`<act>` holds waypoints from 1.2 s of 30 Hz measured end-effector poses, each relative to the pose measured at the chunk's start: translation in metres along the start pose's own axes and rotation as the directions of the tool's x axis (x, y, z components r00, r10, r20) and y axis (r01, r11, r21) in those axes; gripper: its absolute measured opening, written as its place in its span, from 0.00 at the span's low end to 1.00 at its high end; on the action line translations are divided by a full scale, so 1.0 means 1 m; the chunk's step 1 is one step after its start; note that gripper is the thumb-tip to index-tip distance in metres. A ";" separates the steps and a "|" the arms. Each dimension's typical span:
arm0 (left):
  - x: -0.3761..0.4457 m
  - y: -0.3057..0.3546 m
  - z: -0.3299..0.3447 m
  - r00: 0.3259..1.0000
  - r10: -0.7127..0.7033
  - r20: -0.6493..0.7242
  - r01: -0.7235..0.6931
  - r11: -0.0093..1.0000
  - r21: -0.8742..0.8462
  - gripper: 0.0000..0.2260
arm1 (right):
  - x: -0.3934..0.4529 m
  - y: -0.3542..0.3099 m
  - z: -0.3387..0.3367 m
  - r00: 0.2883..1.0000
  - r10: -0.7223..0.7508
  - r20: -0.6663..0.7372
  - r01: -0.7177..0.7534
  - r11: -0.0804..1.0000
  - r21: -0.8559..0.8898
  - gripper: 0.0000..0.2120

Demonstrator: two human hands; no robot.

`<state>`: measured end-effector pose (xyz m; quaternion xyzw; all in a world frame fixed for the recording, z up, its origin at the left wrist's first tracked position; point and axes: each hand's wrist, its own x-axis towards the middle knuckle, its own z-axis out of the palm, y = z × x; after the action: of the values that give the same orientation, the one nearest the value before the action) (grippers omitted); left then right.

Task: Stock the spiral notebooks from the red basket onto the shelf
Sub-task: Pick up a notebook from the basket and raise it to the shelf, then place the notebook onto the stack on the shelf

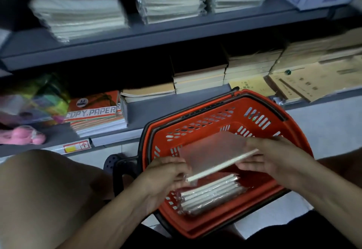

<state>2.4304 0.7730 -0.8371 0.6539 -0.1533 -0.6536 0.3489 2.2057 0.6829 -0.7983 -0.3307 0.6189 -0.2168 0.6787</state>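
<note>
Both hands, left hand and right hand, grip a notebook by its ends above the red basket. Wrapped notebooks, seemingly one pack, lie beneath. Copy paper crowds the shelf beyond the rim.

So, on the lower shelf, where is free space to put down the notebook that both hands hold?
The bare grey patch of the lower shelf lies between the COPY PAPER stack and the red basket, in front of the brown-cover pads. The right end is crowded with brown envelopes. The left hand and right hand hold the notebook over the basket.

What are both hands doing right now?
Left hand: grips the notebook at its left end.
Right hand: grips the same notebook's right end.
</note>
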 end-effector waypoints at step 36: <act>-0.061 0.142 -0.157 0.599 0.748 -0.286 -0.800 0.544 -0.253 0.23 | 0.012 -0.121 0.186 0.659 -0.591 0.465 0.474 0.807 0.353 0.25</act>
<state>2.6113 0.7524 -0.7135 0.4891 -0.2798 -0.3989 0.7234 2.4041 0.6248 -0.7170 -0.4754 0.2446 -0.3626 0.7633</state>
